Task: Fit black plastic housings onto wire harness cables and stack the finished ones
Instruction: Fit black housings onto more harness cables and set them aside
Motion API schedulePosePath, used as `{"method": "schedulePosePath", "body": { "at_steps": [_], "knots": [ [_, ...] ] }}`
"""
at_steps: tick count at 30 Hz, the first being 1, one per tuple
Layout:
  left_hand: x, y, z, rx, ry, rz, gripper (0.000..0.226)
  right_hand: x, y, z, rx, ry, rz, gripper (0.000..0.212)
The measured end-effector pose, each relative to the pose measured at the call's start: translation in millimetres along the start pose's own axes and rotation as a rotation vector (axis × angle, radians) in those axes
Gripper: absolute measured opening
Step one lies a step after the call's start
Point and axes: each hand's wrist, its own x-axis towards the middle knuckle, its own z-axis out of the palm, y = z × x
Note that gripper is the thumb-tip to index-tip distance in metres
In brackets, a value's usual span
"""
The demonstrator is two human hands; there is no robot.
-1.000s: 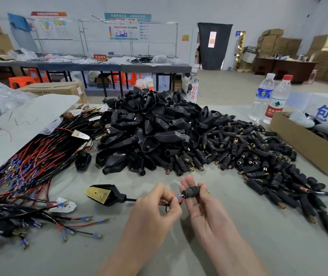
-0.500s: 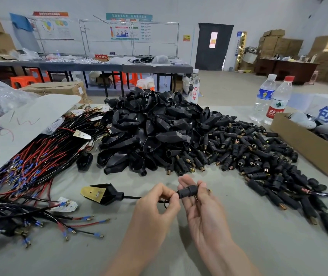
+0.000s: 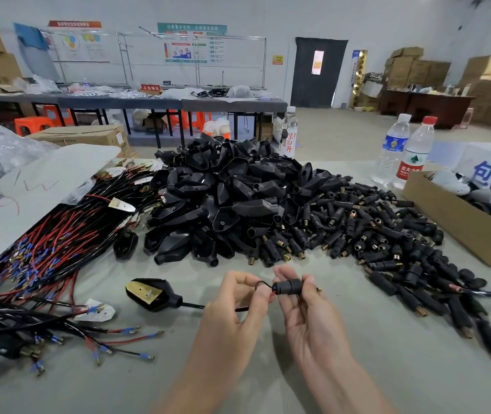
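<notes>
My right hand [image 3: 306,312] holds a small black cylindrical housing [image 3: 290,287] between its fingertips, just above the table. My left hand [image 3: 235,306] pinches the thin black cable [image 3: 196,306] right at the housing's left end, where a blue terminal and a bit of red wire show. The cable runs left to a black housing with a brass plate [image 3: 151,294] lying on the table. A big heap of black shell housings [image 3: 223,198] lies behind my hands. Small cylindrical housings [image 3: 387,243] spread out to the right.
Red and black wire harnesses [image 3: 38,258] with blue terminals cover the left of the table, partly under a white board [image 3: 29,192]. An open cardboard box [image 3: 462,222] sits at the right edge, with two water bottles [image 3: 402,153] behind it.
The cylindrical housing has turned level in my right hand. My left hand has brought the cable end up against the housing's left opening.
</notes>
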Motion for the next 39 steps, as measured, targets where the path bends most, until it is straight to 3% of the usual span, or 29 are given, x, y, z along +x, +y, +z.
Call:
{"method": "schedulePosePath", "body": {
  "at_steps": [6, 10, 24, 39],
  "knots": [
    [-1.3, 0.0, 1.3, -0.019, 0.037, -0.009, 0.014, -0.3, 4.2, -1.1, 0.032, 0.008, 0.034, 0.039],
    [-1.9, 0.4, 2.8, -0.008, 0.052, 0.006, 0.005, 0.8, 4.2, -0.9, 0.056, 0.028, 0.074, 0.039],
    [-3.3, 0.0, 2.2, 0.226, -0.018, 0.121, 0.012, 0.1, 6.7, 1.6, 0.19, 0.074, 0.206, 0.033],
    [0.7, -6.7, 1.0, 0.029, -0.029, 0.066, 0.01, -4.7, 2.6, 4.2, 0.221, 0.029, 0.147, 0.029]
  ]
}}
